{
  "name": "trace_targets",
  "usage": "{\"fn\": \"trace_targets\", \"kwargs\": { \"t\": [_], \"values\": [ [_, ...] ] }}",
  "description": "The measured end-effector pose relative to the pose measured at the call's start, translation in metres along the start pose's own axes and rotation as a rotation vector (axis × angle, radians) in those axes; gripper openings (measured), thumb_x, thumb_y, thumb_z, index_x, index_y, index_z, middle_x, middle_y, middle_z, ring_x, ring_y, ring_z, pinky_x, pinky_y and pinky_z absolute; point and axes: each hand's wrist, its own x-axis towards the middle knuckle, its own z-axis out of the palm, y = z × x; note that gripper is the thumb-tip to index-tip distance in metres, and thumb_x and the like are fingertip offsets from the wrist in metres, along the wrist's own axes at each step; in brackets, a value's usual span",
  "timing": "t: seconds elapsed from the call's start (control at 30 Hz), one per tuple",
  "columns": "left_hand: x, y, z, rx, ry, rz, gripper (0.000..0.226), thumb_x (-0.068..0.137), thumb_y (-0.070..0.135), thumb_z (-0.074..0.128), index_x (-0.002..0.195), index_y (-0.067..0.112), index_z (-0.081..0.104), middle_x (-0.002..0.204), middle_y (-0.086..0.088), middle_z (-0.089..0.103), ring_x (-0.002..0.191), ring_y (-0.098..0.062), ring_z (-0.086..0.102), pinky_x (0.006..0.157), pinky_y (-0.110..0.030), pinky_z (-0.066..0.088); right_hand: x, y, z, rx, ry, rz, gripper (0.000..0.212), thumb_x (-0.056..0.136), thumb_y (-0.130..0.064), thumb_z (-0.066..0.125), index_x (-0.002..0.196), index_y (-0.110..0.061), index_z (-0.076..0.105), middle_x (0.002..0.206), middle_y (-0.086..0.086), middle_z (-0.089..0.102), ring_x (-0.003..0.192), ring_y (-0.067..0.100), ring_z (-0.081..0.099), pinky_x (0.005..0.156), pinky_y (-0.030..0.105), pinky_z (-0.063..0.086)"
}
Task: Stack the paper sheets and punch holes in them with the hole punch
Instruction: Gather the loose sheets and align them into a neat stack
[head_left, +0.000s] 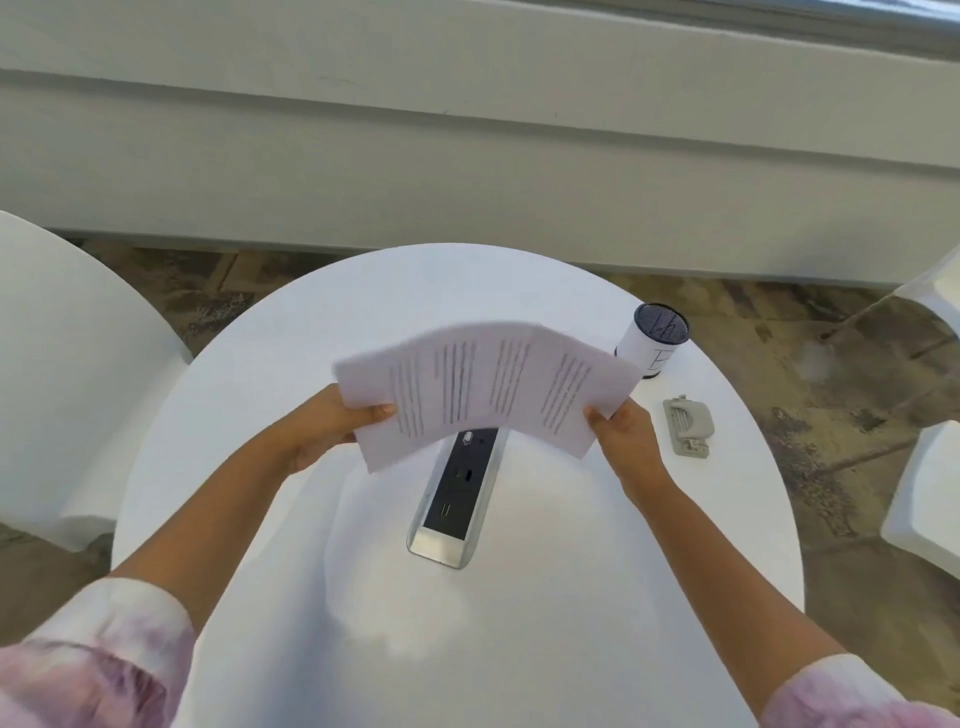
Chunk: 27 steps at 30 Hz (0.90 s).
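Sheets (483, 387) of printed paper hang bowed above the middle of the round table (311, 332), over the far end of the power strip (457, 493). Left hand (332, 431) pinches their 9 o'clock edge, right hand (623, 436) their 3 o'clock edge. At 3 o'clock from the right hand lies the punch (685, 426); a cylinder (654, 343) stands at 1 o'clock.

bench (291, 338): round, white, centre | wall panelling (467, 156): pale grey-white, stepped, far side | floor (810, 415): mottled brown and grey | white chair (62, 364): left | white furniture (930, 499): right edge | light: soft, even
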Motion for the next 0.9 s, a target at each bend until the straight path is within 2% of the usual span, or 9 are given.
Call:
{"fn": "trace_targets", "kwargs": {
  "t": [0.07,0.17,0.23,0.43,0.57,0.63,0.73,0.83,0.9],
  "values": [
    [-0.002,-0.002,0.005,0.003,0.054,0.075,0.040,0.063,0.038,0.068,0.102,0.034,0.056,0.097,-0.002,0.066,0.093,-0.019,0.064,0.080,-0.042,0.055,-0.003,0.001,0.003,0.031,-0.003,-0.012,0.021,0.092,0.000,0.047,0.099,-0.018,0.056,0.100,0.001,0.062,0.089,0.015,0.060,0.072,0.015,0.049],
    [-0.001,-0.010,0.009,0.028,0.130,0.136,0.029,0.072,0.033,0.056,0.101,0.033,0.056,0.102,-0.006,0.064,0.096,-0.021,0.063,0.082,-0.042,0.053,-0.007,0.002,0.008,0.045,-0.050,-0.026,0.032,0.092,-0.002,0.048,0.091,-0.032,0.057,0.096,-0.007,0.064,0.091,0.013,0.061,0.074,0.019,0.048],
    [0.000,-0.017,0.008,0.025,0.170,0.139,0.033,0.074,0.036,0.057,0.105,0.029,0.058,0.107,-0.011,0.065,0.101,-0.026,0.063,0.086,-0.045,0.053,-0.009,0.005,0.011,0.052,-0.065,-0.020,0.033,0.092,-0.003,0.048,0.091,-0.034,0.057,0.097,-0.004,0.064,0.093,0.016,0.061,0.076,0.022,0.048],
    [-0.001,-0.037,0.019,0.027,0.184,0.082,0.052,0.072,0.038,0.060,0.118,0.017,0.056,0.111,-0.016,0.063,0.105,-0.030,0.061,0.089,-0.048,0.052,-0.013,0.018,0.021,-0.016,-0.096,0.049,0.025,0.092,-0.001,0.044,0.101,-0.022,0.054,0.101,0.004,0.061,0.099,0.024,0.059,0.079,0.027,0.047],
    [0.000,-0.038,0.025,-0.040,0.235,0.085,0.044,0.072,0.039,0.056,0.112,0.020,0.057,0.105,-0.010,0.064,0.099,-0.026,0.061,0.077,-0.032,0.052,-0.012,0.013,0.019,0.003,-0.070,-0.004,0.026,0.093,-0.001,0.044,0.097,-0.024,0.055,0.097,0.003,0.061,0.092,0.021,0.059,0.074,0.023,0.048],
    [-0.001,-0.036,0.030,-0.062,0.242,0.086,0.037,0.072,0.039,0.054,0.106,0.026,0.057,0.102,-0.007,0.063,0.095,-0.023,0.061,0.075,-0.030,0.051,-0.010,0.013,0.016,-0.011,-0.069,-0.016,0.027,0.092,0.000,0.043,0.102,-0.022,0.055,0.101,0.004,0.061,0.097,0.023,0.059,0.076,0.025,0.048],
    [-0.001,-0.039,0.031,-0.052,0.252,0.087,0.025,0.084,0.034,0.056,0.107,0.025,0.055,0.105,-0.010,0.062,0.098,-0.026,0.061,0.079,-0.037,0.052,-0.008,0.018,0.014,-0.030,-0.061,0.014,0.027,0.092,0.000,0.044,0.106,-0.020,0.055,0.105,0.003,0.061,0.105,0.024,0.059,0.081,0.027,0.048],
    [0.000,-0.041,0.029,-0.069,0.290,0.077,0.016,0.095,0.022,0.047,0.107,0.023,0.056,0.104,-0.007,0.063,0.098,-0.027,0.060,0.085,-0.046,0.050,-0.007,0.018,0.013,-0.034,0.014,-0.001,0.030,0.090,-0.006,0.051,0.118,-0.018,0.051,0.113,0.000,0.059,0.112,0.019,0.056,0.091,0.031,0.048],
    [-0.001,-0.040,0.030,-0.153,0.317,0.066,0.016,0.095,0.021,0.045,0.103,0.028,0.057,0.102,-0.001,0.064,0.097,-0.024,0.060,0.082,-0.046,0.050,-0.008,0.019,0.014,0.023,0.097,0.007,0.040,0.089,-0.010,0.055,0.128,-0.018,0.044,0.123,-0.002,0.056,0.118,0.014,0.052,0.099,0.031,0.044]
  ]
}}
